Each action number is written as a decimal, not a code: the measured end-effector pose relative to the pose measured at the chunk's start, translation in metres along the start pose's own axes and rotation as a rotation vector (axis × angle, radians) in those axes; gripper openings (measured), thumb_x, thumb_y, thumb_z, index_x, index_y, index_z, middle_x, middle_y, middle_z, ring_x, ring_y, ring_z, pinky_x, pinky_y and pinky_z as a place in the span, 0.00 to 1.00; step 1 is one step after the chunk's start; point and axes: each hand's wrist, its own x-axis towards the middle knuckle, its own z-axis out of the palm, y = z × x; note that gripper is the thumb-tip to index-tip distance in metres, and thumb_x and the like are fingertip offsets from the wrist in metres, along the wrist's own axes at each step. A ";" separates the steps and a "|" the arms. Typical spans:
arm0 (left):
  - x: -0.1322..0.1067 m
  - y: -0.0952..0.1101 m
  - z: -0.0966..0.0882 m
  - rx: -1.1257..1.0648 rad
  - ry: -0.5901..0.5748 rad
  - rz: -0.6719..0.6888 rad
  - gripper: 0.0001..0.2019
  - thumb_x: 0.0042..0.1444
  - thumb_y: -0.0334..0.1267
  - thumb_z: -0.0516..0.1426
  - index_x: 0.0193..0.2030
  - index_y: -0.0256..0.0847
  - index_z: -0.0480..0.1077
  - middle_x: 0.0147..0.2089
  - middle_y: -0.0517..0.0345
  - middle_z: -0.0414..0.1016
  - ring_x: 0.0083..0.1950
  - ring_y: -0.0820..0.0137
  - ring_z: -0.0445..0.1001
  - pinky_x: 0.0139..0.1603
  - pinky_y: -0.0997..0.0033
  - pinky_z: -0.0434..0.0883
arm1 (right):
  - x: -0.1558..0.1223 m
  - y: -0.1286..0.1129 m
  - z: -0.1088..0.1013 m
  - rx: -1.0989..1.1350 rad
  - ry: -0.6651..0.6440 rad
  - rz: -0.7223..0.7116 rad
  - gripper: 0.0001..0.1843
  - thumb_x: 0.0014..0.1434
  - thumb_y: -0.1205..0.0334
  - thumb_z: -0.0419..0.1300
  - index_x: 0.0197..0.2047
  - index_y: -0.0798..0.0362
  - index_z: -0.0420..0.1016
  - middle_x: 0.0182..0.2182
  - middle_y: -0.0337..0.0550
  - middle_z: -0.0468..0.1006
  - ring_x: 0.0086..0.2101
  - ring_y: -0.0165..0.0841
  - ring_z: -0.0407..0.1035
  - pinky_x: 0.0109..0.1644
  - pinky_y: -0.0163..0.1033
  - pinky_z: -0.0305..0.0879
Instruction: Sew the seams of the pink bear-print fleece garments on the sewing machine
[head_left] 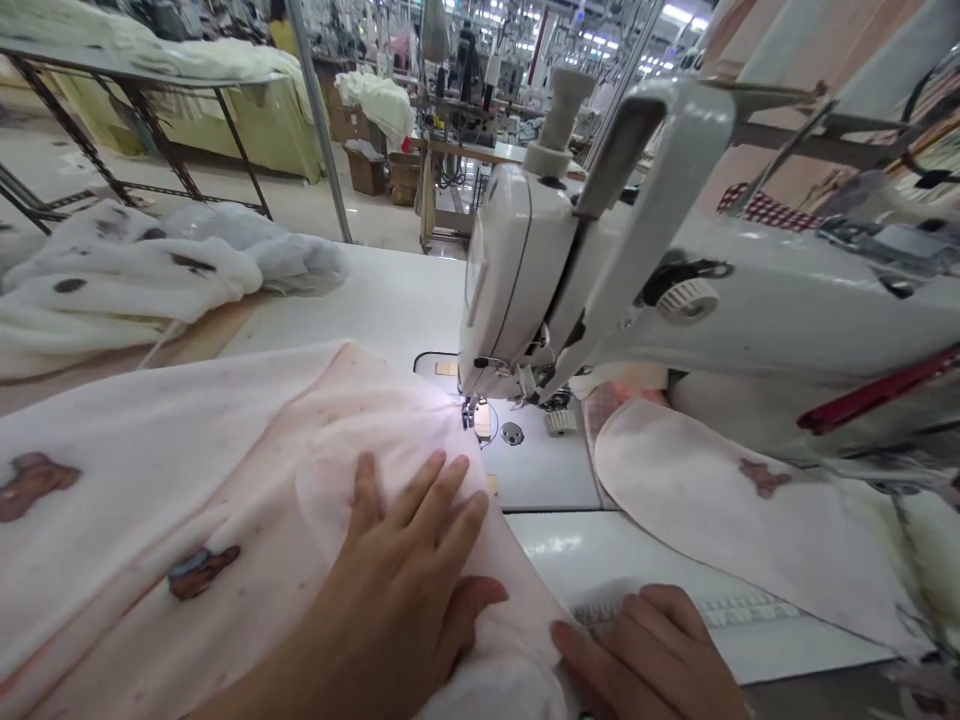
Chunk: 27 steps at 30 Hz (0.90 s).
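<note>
Cloth [225,520] in pale pink with brown patches: where does it lie against the fingers?

Under them, mostly. It runs from the lower left across the table [375,300] and up to the presser foot [471,412] of the sewing machine [517,270], with its gathered edge right at the foot.

And the left hand [397,570]?

Flat on top of the cloth, palm down, just short of the foot. Its fingers [424,490] are spread apart and pressed onto the fabric, pointing toward the machine, with the thumb out to the side. No pinch there.

The right hand [645,660]?

Low in the frame, near the cloth's edge. Its fingers [592,650] are curled and close together, with the tips against the fabric. Whether they're pinching it, I can't tell; the thumb is out of sight.

Anything else close by?

A curved panel [720,510] of the same print lies to the right of the machine, well apart from both hands. A bundle [127,280] of white patched cloth sits at the far left of the table.
</note>
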 end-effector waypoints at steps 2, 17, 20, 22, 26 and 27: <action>0.000 0.000 0.000 0.001 0.021 -0.021 0.20 0.60 0.42 0.49 0.57 0.39 0.61 0.64 0.44 0.56 0.64 0.49 0.52 0.58 0.29 0.36 | 0.005 0.001 -0.001 0.009 -0.004 0.013 0.10 0.60 0.71 0.52 0.39 0.55 0.74 0.17 0.35 0.66 0.21 0.28 0.59 0.32 0.39 0.53; 0.053 -0.091 -0.019 -0.161 -0.085 0.235 0.21 0.58 0.50 0.52 0.52 0.37 0.63 0.61 0.43 0.59 0.60 0.58 0.59 0.63 0.48 0.46 | 0.075 0.024 0.025 0.027 -0.072 -0.268 0.13 0.61 0.73 0.48 0.41 0.57 0.73 0.21 0.38 0.68 0.24 0.29 0.59 0.32 0.39 0.51; 0.072 -0.112 -0.020 -0.181 -0.081 0.301 0.20 0.59 0.50 0.52 0.50 0.38 0.64 0.60 0.45 0.60 0.60 0.61 0.60 0.62 0.57 0.48 | 0.096 0.031 0.032 -0.001 -0.099 -0.268 0.14 0.63 0.71 0.47 0.41 0.56 0.73 0.21 0.37 0.68 0.24 0.29 0.59 0.31 0.38 0.51; 0.084 -0.122 -0.020 -0.157 -0.080 0.314 0.20 0.59 0.49 0.52 0.52 0.38 0.63 0.60 0.46 0.61 0.61 0.62 0.59 0.63 0.59 0.46 | 0.107 0.038 0.038 -0.036 -0.098 -0.253 0.12 0.63 0.69 0.48 0.41 0.55 0.73 0.21 0.36 0.67 0.24 0.28 0.59 0.31 0.37 0.52; 0.108 -0.146 -0.017 -0.069 -0.057 0.338 0.23 0.59 0.48 0.52 0.56 0.35 0.60 0.60 0.45 0.62 0.63 0.61 0.55 0.63 0.58 0.40 | 0.119 0.052 0.053 -0.094 -0.066 -0.232 0.11 0.61 0.63 0.52 0.44 0.52 0.72 0.23 0.38 0.70 0.26 0.29 0.63 0.33 0.35 0.55; 0.114 -0.153 -0.017 -0.043 -0.052 0.340 0.23 0.59 0.48 0.52 0.56 0.35 0.60 0.60 0.45 0.62 0.63 0.60 0.55 0.63 0.57 0.40 | 0.121 0.054 0.057 -0.097 -0.054 -0.217 0.11 0.61 0.62 0.52 0.45 0.52 0.72 0.24 0.38 0.71 0.27 0.30 0.64 0.33 0.35 0.56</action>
